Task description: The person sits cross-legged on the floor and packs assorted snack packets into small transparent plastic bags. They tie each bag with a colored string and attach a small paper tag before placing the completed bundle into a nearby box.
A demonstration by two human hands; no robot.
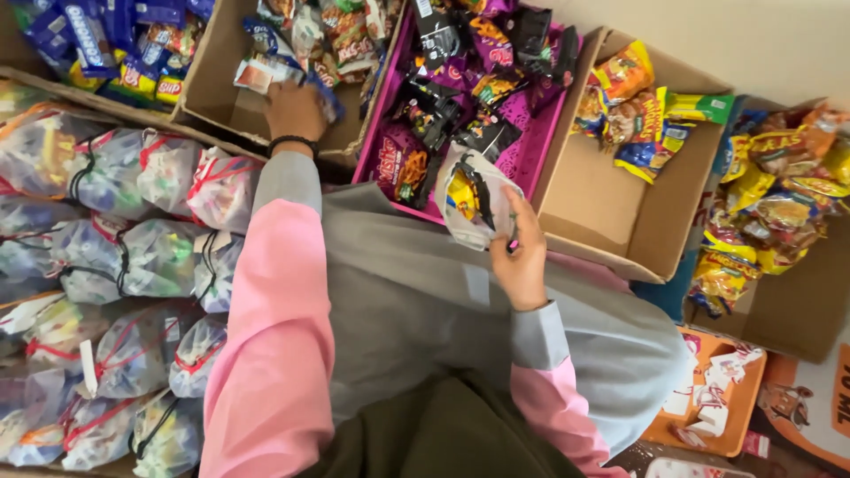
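Note:
My left hand (292, 111) reaches into a cardboard box (212, 88) and grips a small snack packet (266, 71) with blue and white on it. My right hand (522, 261) holds a white drawstring pouch (474, 195) with yellow and black packets showing inside, over the edge of a magenta plastic crate (531, 150). The crate is filled with dark and purple snack packs. My sleeves are pink and grey.
Several filled mesh drawstring bags (133, 257) are piled at the left. A cardboard box (611, 204) with orange and yellow snacks sits right of the crate, with another heap of yellow packets (770, 212) beyond. An orange tray (708, 398) lies at the lower right.

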